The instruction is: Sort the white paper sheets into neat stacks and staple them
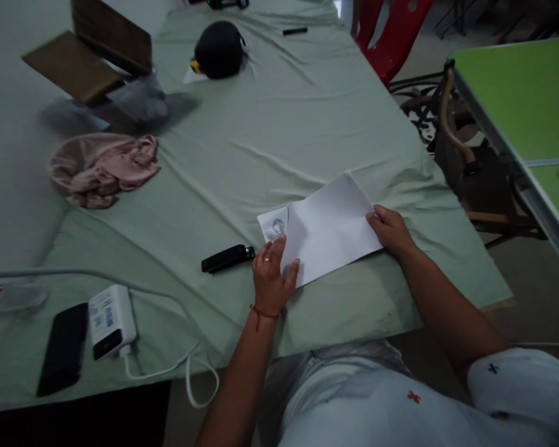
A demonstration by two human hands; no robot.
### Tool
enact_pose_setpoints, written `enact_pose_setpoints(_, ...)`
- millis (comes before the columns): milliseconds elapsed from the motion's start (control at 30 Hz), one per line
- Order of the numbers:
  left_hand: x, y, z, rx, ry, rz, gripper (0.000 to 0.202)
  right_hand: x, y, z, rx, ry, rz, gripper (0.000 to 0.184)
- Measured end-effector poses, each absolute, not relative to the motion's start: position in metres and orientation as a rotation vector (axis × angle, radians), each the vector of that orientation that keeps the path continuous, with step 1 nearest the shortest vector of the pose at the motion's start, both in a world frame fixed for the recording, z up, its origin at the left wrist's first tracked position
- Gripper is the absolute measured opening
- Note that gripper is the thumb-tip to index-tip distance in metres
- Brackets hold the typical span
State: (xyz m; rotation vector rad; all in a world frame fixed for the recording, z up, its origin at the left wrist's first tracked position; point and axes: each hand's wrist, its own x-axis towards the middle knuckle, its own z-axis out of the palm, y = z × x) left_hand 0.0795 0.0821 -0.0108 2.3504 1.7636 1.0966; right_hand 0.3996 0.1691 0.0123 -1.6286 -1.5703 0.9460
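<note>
A white sheet of paper (333, 226) lies near the front edge of the cloth-covered table. Its left end shows a narrow folded part with a round printed emblem (278, 226). My left hand (272, 273), with a ring and a red string at the wrist, rests on that end, fingers laid out and thumb apart. At the paper's right edge, my right hand (391, 230) grips it between thumb and fingers. Just left of my left hand lies a black stapler (227, 258), apart from the paper.
On the left are a black phone (63, 349), a white power strip (112, 320) with cables, and a pink cloth (107, 167). Farther back stand an open cardboard box (93, 62), a black rounded case (220, 49) and a pen (295, 31). A green table (526, 93) is at right.
</note>
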Motion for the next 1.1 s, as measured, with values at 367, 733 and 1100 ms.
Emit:
enact_pose_setpoints(367, 0.078, 0.078, -0.012, 1.732, 1.698, 1.563, 0.084, 0.4, 0.169, 0.013, -1.637, -1.607, 0.912, 0.026)
enact_pose_setpoints(733, 0.076, 0.077, -0.007, 1.605, 1.887, 1.236, 0.073, 0.399, 0.169, 0.013, -1.627, -1.594, 0.938, 0.027)
enact_pose_setpoints(1100, 0.078, 0.078, 0.011, 2.426, 1.172, 1.021, 0.036, 0.399, 0.169, 0.017, -1.648, -1.645, 0.888, 0.024)
